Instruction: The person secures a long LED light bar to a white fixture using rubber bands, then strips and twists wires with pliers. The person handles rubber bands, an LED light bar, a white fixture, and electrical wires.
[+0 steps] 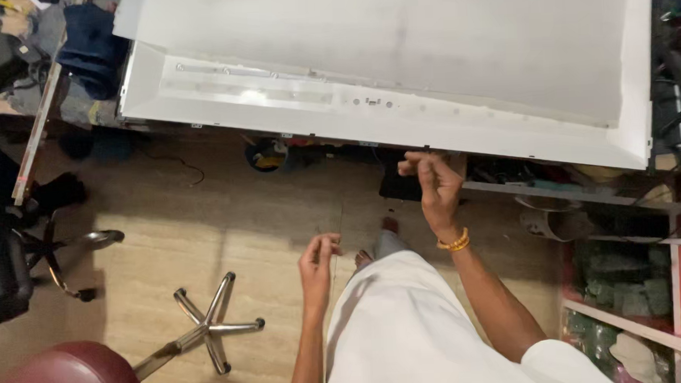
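A large white shallow panel (pixel 398 112) lies on a workbench and overhangs its front edge. My right hand (pixel 432 184), with an orange bangle at the wrist, is raised just under that edge, thumb and fingers pinched together. My left hand (pixel 318 265) is lower and to the left, over the floor, also pinched. A faint, nearly see-through thin sheet (pixel 340 218) seems to hang between the two hands; only its pale straight edge shows. I wear a white garment (pixel 408 334), and one foot shows below the bench.
A maroon stool (pixel 62 380) with a chrome star base (pixel 208 324) stands at lower left, a black office chair (pixel 7 260) at far left. Shelves with packed goods (pixel 636 293) fill the right side. Cables and a small tub sit under the bench.
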